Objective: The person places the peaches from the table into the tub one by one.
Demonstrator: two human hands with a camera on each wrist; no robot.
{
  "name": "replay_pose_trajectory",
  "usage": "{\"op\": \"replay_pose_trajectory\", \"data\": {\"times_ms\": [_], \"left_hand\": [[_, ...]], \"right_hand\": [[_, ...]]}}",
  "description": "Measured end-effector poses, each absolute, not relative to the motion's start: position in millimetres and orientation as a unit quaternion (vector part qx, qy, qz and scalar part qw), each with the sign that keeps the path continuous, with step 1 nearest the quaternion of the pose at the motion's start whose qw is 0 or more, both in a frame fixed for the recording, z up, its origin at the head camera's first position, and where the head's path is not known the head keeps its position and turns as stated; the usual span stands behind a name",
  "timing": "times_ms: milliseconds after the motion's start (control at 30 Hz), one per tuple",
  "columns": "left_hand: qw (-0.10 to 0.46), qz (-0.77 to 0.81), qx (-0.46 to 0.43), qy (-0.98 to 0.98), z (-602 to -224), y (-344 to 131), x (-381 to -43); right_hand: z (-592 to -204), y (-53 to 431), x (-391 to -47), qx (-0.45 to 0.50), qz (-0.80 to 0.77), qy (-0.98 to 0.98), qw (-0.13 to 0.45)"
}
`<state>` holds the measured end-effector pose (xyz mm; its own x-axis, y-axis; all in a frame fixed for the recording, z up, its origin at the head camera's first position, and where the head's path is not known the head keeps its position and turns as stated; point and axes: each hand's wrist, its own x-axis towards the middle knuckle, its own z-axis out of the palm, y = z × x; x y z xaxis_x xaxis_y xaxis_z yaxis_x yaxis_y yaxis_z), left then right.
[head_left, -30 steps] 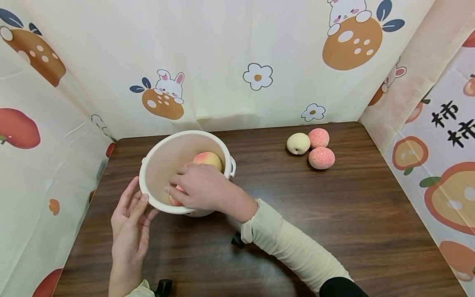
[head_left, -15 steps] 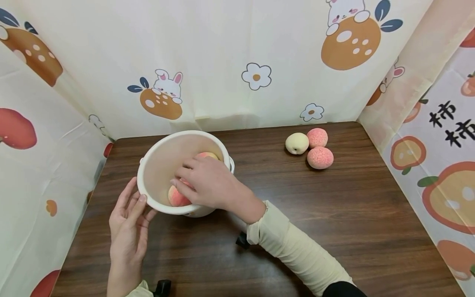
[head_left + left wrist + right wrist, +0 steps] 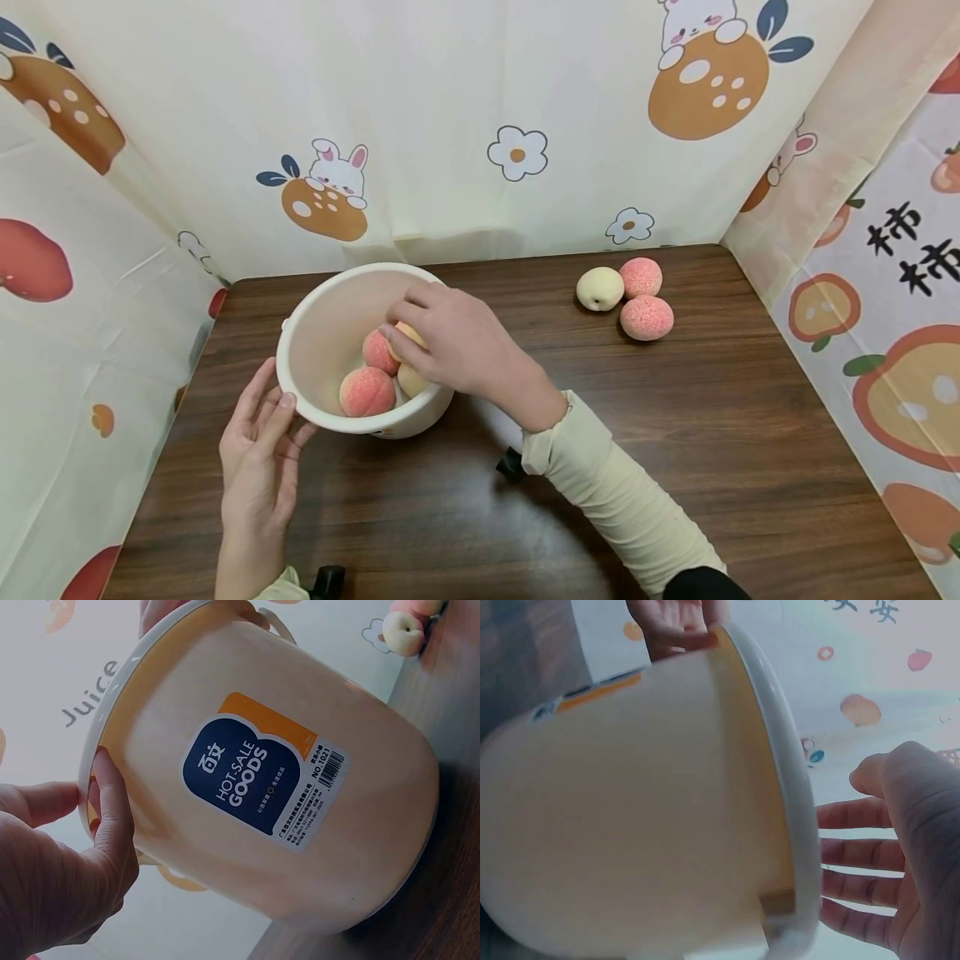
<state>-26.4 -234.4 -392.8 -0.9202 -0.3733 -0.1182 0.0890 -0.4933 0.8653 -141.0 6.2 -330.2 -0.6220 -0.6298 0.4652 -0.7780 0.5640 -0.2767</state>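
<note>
A cream-white bucket (image 3: 318, 329) stands on the left of the table, its mouth facing up. My left hand (image 3: 258, 475) holds its near left rim; in the left wrist view the thumb and fingers pinch that rim. Several peaches lie inside the bucket: a pink one (image 3: 367, 392) in front, another pink one (image 3: 378, 352) behind it, and yellowish ones to their right. Over the right side of the bucket is my right hand (image 3: 468, 342), partly covering a yellow peach (image 3: 412, 332). The right wrist view shows the right fingers (image 3: 862, 855) extended past the rim, with no fruit visible between them.
At the back right of the brown table (image 3: 637, 467) sit a pale yellow fruit (image 3: 600, 289) and two pink peaches, one (image 3: 647, 318) nearer the front. A printed curtain (image 3: 450, 108) closes off the back and sides.
My right hand has moved up and to the right from deep in the bucket, uncovering the pink peaches. The left hand stays on the rim.
</note>
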Motion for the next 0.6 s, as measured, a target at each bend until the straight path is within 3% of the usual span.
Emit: {"op": "replay_pose_trajectory", "data": {"times_ms": [600], "left_hand": [[0.13, -0.849, 0.151, -0.489, -391.7, -234.4, -26.2]], "right_hand": [[-336.6, 55.3, -167.5, 0.344, 0.222, -0.895, 0.175]]}}
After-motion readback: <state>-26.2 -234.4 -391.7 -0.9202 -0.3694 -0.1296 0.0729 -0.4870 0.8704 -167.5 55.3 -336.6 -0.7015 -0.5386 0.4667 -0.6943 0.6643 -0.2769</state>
